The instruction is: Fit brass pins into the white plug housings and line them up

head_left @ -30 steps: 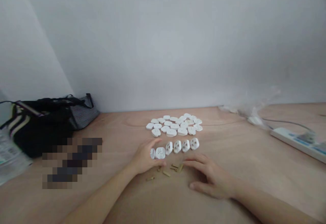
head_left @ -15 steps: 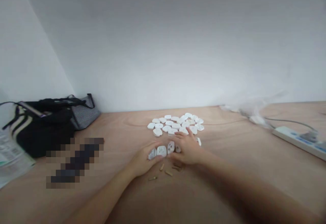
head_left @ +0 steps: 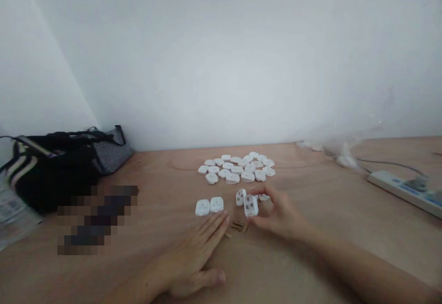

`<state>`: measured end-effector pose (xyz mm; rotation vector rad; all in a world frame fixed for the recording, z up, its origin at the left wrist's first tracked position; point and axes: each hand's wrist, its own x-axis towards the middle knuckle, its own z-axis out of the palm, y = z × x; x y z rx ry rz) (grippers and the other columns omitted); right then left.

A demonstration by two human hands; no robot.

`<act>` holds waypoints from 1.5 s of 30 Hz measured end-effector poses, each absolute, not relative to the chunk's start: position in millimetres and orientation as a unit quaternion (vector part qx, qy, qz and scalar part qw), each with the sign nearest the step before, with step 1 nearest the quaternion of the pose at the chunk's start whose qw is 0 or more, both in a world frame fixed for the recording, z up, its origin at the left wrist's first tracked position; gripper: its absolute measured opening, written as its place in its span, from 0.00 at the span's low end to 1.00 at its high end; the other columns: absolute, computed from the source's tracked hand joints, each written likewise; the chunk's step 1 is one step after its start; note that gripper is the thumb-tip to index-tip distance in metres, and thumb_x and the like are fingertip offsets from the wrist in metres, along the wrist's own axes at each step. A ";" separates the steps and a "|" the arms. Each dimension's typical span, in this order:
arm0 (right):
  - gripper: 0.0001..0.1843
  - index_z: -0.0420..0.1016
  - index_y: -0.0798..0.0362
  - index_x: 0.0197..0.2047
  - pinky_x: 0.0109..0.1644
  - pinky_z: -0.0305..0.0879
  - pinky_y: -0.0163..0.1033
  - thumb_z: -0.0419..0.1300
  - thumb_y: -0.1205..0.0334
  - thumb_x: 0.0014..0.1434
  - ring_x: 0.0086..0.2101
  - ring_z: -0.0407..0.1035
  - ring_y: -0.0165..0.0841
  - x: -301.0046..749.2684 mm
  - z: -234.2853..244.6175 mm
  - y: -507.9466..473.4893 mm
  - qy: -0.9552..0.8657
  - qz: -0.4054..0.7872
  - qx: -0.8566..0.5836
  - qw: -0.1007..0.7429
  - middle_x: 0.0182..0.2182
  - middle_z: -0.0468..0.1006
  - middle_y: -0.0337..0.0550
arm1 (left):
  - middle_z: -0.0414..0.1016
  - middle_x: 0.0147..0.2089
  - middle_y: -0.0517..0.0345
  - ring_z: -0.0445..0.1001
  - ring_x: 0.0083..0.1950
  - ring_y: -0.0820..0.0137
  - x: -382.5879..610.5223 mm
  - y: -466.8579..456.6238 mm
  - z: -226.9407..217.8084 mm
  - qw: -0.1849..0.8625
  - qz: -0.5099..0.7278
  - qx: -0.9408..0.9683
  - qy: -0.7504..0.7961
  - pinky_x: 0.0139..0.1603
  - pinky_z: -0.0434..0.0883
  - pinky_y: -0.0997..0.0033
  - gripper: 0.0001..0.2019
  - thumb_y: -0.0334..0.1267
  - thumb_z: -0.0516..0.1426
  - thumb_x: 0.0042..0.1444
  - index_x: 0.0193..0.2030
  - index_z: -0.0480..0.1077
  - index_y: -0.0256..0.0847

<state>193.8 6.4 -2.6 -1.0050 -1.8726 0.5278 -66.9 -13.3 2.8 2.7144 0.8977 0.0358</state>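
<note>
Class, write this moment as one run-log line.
right hand: holding white plastic piece | left hand: palm down near two white pieces | metal pins: on table

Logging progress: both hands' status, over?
Left hand: open, palm down, near small brass-coloured pins. Right hand: holding white squarish plastic piece with holes. Similar white piece close beside it.

Room between right hand (head_left: pixel 283 215) and power strip (head_left: pixel 389 183), white pieces (head_left: pixel 237 170) an obstacle ahead.

The wall (head_left: pixel 241 73) glows palest mid-picture; the tabletop (head_left: pixel 331 189) looks dimmer, details soft.
</note>
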 end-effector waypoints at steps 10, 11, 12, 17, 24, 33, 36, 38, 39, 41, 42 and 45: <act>0.17 0.65 0.52 0.38 0.37 0.65 0.36 0.59 0.71 0.42 0.33 0.67 0.32 208.9 -14.5 -8.5 -0.797 0.227 -0.381 0.410 0.33 0.71 0.39 | 0.36 0.70 0.54 0.43 0.69 0.55 -61.2 -5.0 -0.9 0.166 0.057 0.938 0.299 0.65 0.51 0.54 0.39 0.54 0.51 0.58 0.68 0.33 0.47; 0.17 0.65 0.52 0.38 0.37 0.65 0.36 0.60 0.70 0.42 0.32 0.66 0.32 208.3 -15.0 -8.3 -0.800 0.219 -0.388 0.401 0.33 0.70 0.39 | 0.37 0.70 0.54 0.44 0.69 0.55 -62.1 -7.0 -1.0 0.168 0.052 0.937 0.303 0.65 0.51 0.53 0.38 0.54 0.51 0.58 0.68 0.34 0.48; 0.17 0.66 0.52 0.38 0.36 0.65 0.36 0.60 0.69 0.42 0.32 0.66 0.32 208.0 -15.6 -8.1 -0.802 0.215 -0.393 0.395 0.33 0.70 0.39 | 0.38 0.70 0.54 0.45 0.68 0.55 -62.8 -8.5 -1.0 0.169 0.047 0.936 0.306 0.65 0.52 0.53 0.38 0.54 0.51 0.58 0.68 0.35 0.48; 0.21 0.70 0.52 0.46 0.42 0.66 0.40 0.64 0.62 0.47 0.39 0.69 0.36 208.1 -15.4 -6.1 -0.811 0.214 -0.391 0.379 0.40 0.72 0.45 | 0.49 0.68 0.54 0.50 0.67 0.56 -62.2 -2.9 -4.6 0.125 0.099 0.934 0.321 0.65 0.53 0.54 0.32 0.51 0.51 0.59 0.67 0.45 0.48; 0.27 0.68 0.52 0.52 0.46 0.66 0.45 0.65 0.57 0.48 0.43 0.69 0.40 203.7 -16.3 -6.8 -0.810 0.214 -0.410 0.361 0.45 0.75 0.47 | 0.45 0.69 0.50 0.42 0.69 0.55 -63.5 18.4 -13.5 0.060 0.097 0.902 0.417 0.65 0.43 0.42 0.27 0.50 0.44 0.63 0.66 0.47 0.46; 0.21 0.67 0.51 0.46 0.42 0.66 0.41 0.64 0.62 0.48 0.38 0.70 0.37 204.8 -15.6 -12.3 -0.802 0.224 -0.414 0.367 0.40 0.75 0.44 | 0.47 0.69 0.50 0.44 0.69 0.58 -72.3 21.5 -11.7 0.088 0.094 0.897 0.422 0.65 0.44 0.46 0.26 0.50 0.45 0.63 0.66 0.50 0.46; 0.17 0.67 0.51 0.44 0.43 0.66 0.41 0.63 0.62 0.49 0.39 0.69 0.36 206.1 -15.7 -12.8 -0.815 0.217 -0.391 0.369 0.40 0.75 0.43 | 0.50 0.68 0.50 0.46 0.68 0.57 -77.3 24.4 -13.9 0.086 0.112 0.895 0.423 0.65 0.45 0.47 0.24 0.48 0.46 0.63 0.64 0.54 0.45; 0.14 0.68 0.51 0.41 0.45 0.65 0.41 0.63 0.61 0.51 0.41 0.69 0.37 206.9 -15.2 -13.1 -0.825 0.212 -0.370 0.372 0.42 0.75 0.45 | 0.52 0.67 0.50 0.48 0.68 0.57 -79.2 25.6 -15.6 0.083 0.132 0.893 0.423 0.65 0.47 0.47 0.23 0.48 0.47 0.62 0.63 0.56 0.45; 0.12 0.69 0.51 0.40 0.45 0.65 0.41 0.62 0.60 0.52 0.42 0.69 0.38 207.3 -14.7 -13.2 -0.829 0.211 -0.362 0.370 0.43 0.74 0.45 | 0.53 0.67 0.50 0.48 0.68 0.56 -79.7 26.0 -16.2 0.081 0.141 0.892 0.422 0.65 0.47 0.47 0.23 0.47 0.48 0.62 0.62 0.57 0.45; 0.11 0.70 0.51 0.41 0.45 0.65 0.42 0.61 0.59 0.53 0.41 0.69 0.37 207.9 -13.5 -13.5 -0.834 0.212 -0.354 0.365 0.43 0.74 0.45 | 0.54 0.66 0.51 0.48 0.68 0.56 -79.6 26.1 -16.6 0.078 0.150 0.892 0.419 0.65 0.48 0.48 0.22 0.46 0.48 0.62 0.62 0.58 0.45; 0.13 0.69 0.50 0.43 0.46 0.65 0.42 0.61 0.60 0.53 0.41 0.69 0.37 208.1 -13.0 -13.6 -0.835 0.213 -0.354 0.363 0.42 0.74 0.45 | 0.55 0.66 0.51 0.48 0.68 0.56 -79.3 25.9 -16.3 0.078 0.152 0.892 0.419 0.65 0.48 0.47 0.22 0.46 0.48 0.62 0.62 0.58 0.46; 0.21 0.66 0.50 0.50 0.49 0.64 0.44 0.62 0.62 0.52 0.44 0.67 0.38 208.5 -13.1 -12.7 -0.836 0.214 -0.346 0.369 0.45 0.72 0.46 | 0.56 0.65 0.50 0.47 0.68 0.55 -78.0 25.0 -14.4 0.072 0.161 0.889 0.422 0.65 0.47 0.46 0.21 0.45 0.48 0.62 0.61 0.59 0.45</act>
